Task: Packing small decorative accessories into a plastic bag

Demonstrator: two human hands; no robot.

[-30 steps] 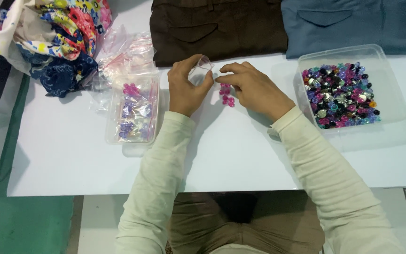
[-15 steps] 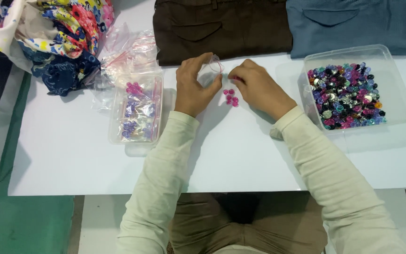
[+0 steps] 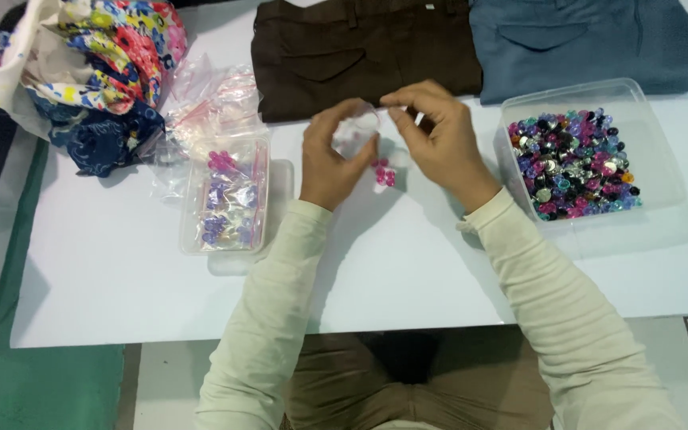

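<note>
My left hand [image 3: 330, 155] and my right hand [image 3: 438, 137] are raised together over the white table [image 3: 121, 302], both pinching a small clear plastic bag [image 3: 357, 127] between them. A few pink beads [image 3: 382, 173] lie on the table just below the hands. To the right stands a clear plastic tray [image 3: 662, 171] holding many coloured beads [image 3: 571, 163]. To the left, a smaller clear container [image 3: 228, 195] holds small bags filled with pink and purple beads.
Loose clear bags [image 3: 205, 99] lie behind the small container. Floral fabric [image 3: 93, 64] is heaped at the far left. Folded brown trousers [image 3: 360, 48] and blue trousers [image 3: 583, 40] lie along the table's far edge. A green floor strip [image 3: 33, 382] runs at lower left.
Both hands have lifted slightly off the table with the small clear bag; the right hand has risen from beside the pink beads to grip the bag's edge.
</note>
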